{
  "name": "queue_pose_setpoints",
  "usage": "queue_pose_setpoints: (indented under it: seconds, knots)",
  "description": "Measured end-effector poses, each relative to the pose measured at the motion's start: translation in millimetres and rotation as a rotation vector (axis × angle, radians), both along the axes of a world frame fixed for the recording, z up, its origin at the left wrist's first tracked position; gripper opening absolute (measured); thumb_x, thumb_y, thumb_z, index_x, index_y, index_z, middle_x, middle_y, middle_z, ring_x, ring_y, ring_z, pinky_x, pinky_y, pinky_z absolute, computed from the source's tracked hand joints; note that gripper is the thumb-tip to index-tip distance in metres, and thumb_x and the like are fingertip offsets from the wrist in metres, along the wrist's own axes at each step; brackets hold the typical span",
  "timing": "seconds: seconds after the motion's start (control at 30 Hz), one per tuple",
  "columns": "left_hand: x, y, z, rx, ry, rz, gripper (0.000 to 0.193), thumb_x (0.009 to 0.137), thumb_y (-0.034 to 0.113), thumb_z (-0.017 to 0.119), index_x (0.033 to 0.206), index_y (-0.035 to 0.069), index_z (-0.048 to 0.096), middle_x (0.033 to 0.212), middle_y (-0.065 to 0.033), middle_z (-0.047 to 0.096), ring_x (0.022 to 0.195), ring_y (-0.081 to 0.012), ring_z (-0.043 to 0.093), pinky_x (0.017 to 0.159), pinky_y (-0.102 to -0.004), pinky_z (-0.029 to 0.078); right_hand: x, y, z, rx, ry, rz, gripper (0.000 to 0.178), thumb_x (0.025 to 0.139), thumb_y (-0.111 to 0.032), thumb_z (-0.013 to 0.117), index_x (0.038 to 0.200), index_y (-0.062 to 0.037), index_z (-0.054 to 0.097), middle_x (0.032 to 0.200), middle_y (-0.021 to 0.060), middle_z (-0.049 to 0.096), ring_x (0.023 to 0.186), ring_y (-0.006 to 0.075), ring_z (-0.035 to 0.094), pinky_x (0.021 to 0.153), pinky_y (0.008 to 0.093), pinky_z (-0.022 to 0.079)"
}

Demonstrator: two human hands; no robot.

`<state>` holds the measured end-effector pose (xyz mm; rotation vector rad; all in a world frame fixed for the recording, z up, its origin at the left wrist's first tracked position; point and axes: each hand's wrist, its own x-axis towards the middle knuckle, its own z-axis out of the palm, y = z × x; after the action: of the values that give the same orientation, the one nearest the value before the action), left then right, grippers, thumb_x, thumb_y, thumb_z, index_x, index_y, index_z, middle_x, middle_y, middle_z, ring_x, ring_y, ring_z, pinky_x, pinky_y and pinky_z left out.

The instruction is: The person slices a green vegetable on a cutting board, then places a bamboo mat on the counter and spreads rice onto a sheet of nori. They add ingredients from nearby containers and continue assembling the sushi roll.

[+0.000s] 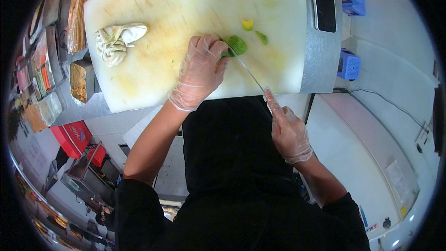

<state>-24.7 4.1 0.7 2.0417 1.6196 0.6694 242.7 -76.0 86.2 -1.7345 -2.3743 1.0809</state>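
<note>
On a large white cutting board (162,0), a green avocado piece (239,44) lies cut into thin slices. My left hand (200,69), in a clear plastic glove, presses its curled fingers on the left end of the avocado and hides part of it. My right hand (289,132), gloved the same way, grips a long thin knife (249,72), with the index finger stretched along it. The blade slants up and left, its far end at the slices beside my left fingertips. A yellow-green chunk (247,25) and a narrow green slice (262,37) lie just beyond, apart from the knife.
A crumpled whitish cloth (117,42) rests at the board's left. Past the left edge stand a metal container (80,81) with brown contents and several food trays (42,72). A phone (324,7) lies right of the board on the metal counter (320,60). Blue plastic baskets (349,64) are farther right.
</note>
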Motion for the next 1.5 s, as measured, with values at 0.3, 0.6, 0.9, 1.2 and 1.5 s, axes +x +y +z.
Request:
queue_pose_setpoints:
  seconds: [0.3,0.6,0.9,1.2,1.5]
  knots:
    - [-0.1,0.3,0.4,-0.048,0.016,0.006,0.032,0.082,0.006,0.084,0.109,0.008,0.069,0.114,-0.0118,0.061,0.107,-0.0367,0.057,0.094,-0.0469,0.051,19.0,-18.2,5.8,-0.159,-0.066,-0.037,0.073,0.099,0.002,0.056,0.167,-0.0231,0.044,0.084,0.0173,0.059,0.069,0.0381,0.064,0.064,0.0510,0.054]
    - [0.3,-1.5,3.9,-0.042,0.044,0.031,0.034,0.081,0.007,0.084,0.110,0.009,0.068,0.115,-0.0120,0.061,0.106,-0.0372,0.057,0.093,-0.0478,0.052,21.9,-21.8,33.0,-0.248,-0.141,-0.082,0.069,0.101,0.002,0.056,0.165,-0.0225,0.047,0.085,0.0189,0.060,0.073,0.0392,0.065,0.069,0.0510,0.056]
    - [-1.8,-1.4,5.0,-0.029,0.002,0.012,0.036,0.079,0.003,0.084,0.110,0.008,0.067,0.116,-0.0119,0.061,0.107,-0.0375,0.058,0.091,-0.0477,0.053,-2.1,-6.7,3.4,-0.016,0.007,-0.016,0.076,0.095,0.002,0.059,0.166,-0.0204,0.046,0.084,0.0158,0.057,0.061,0.0364,0.059,0.057,0.0501,0.053]
    - [-2.4,-0.7,2.3,-0.030,0.012,0.001,0.035,0.080,0.003,0.083,0.110,0.008,0.067,0.116,-0.0130,0.061,0.107,-0.0378,0.057,0.093,-0.0478,0.052,-0.2,-8.6,-1.2,-0.083,-0.051,-0.008,0.078,0.096,0.002,0.056,0.168,-0.0234,0.041,0.085,0.0170,0.058,0.065,0.0379,0.062,0.062,0.0526,0.054]
    - [-3.7,-1.8,2.9,-0.054,-0.002,0.007,0.033,0.082,0.004,0.083,0.110,0.008,0.067,0.116,-0.0138,0.060,0.108,-0.0385,0.057,0.094,-0.0485,0.051,39.2,-35.8,35.4,-0.308,-0.215,-0.064,0.073,0.100,0.004,0.055,0.167,-0.0224,0.042,0.088,0.0196,0.064,0.076,0.0408,0.068,0.070,0.0517,0.057]
